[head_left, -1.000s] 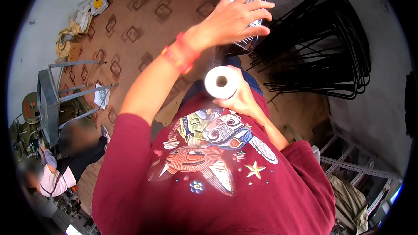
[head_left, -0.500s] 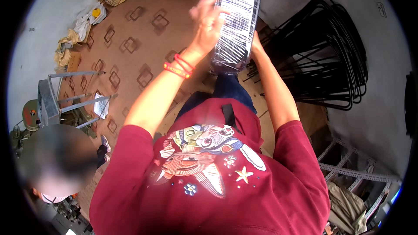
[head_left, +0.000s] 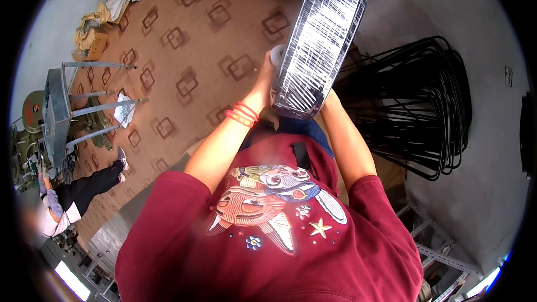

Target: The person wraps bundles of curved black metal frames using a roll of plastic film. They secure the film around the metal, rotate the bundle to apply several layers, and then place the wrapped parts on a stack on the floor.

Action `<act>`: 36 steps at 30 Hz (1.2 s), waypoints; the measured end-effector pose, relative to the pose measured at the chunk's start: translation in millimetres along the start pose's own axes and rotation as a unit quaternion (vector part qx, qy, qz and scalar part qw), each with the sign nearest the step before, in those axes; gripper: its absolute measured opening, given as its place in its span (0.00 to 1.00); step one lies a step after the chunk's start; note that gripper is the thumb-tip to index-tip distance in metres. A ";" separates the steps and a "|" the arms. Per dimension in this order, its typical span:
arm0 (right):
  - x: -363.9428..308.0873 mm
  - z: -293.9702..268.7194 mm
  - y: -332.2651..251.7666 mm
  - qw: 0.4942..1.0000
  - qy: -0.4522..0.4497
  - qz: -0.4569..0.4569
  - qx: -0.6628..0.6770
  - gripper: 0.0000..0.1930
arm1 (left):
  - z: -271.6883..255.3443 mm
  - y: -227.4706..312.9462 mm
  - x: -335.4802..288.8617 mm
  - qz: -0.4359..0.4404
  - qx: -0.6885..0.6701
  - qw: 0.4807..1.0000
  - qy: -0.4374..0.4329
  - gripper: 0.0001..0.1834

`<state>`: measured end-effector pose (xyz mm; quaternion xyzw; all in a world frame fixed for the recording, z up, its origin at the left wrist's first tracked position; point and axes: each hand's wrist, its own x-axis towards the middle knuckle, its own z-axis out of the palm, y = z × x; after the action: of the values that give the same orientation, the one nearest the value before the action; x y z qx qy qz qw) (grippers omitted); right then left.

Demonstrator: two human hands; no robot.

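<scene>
A tall stack of black wire racks (head_left: 321, 39), wrapped in shiny clear film, stands upright and tilted in front of me. At its left side my left hand (head_left: 266, 79) is closed around a white roll (head_left: 277, 56), only partly visible beside the stack's edge. My right hand (head_left: 330, 102) grips the lower right side of the wrapped stack. Its fingers are hidden behind the stack.
Many black bent-metal frames (head_left: 414, 106) lean against the wall at right. A grey metal stool (head_left: 56, 114) stands left, near a seated person (head_left: 67, 201) beside machinery. Cardboard boxes (head_left: 92, 47) line the far left wall; a white metal shelf (head_left: 442, 249) is at lower right.
My left hand has moved from the stack's front face down to its left side, where the white roll now shows. The view has shifted, and the stack appears farther right and more tilted.
</scene>
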<state>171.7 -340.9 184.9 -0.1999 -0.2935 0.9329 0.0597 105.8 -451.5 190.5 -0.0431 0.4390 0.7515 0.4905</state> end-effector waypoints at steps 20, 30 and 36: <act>-90.7 93.7 -19.4 0.422 -0.059 -0.259 -0.867 0.24 | -52.1 -27.5 -109.4 0.366 0.341 0.823 0.268 0.35; -180.6 54.8 5.0 0.816 -0.067 -0.099 -0.566 0.23 | -31.3 -21.2 -174.5 0.347 0.492 0.798 -0.033 0.39; -170.9 42.7 63.7 0.863 0.001 -0.158 -0.479 0.46 | -26.7 -35.3 -155.1 0.351 0.454 0.816 -0.067 0.40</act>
<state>310.7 -454.7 238.1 -0.1561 -0.7321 0.6550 0.1036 203.4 -574.0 229.2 0.3919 0.6819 0.5890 0.1858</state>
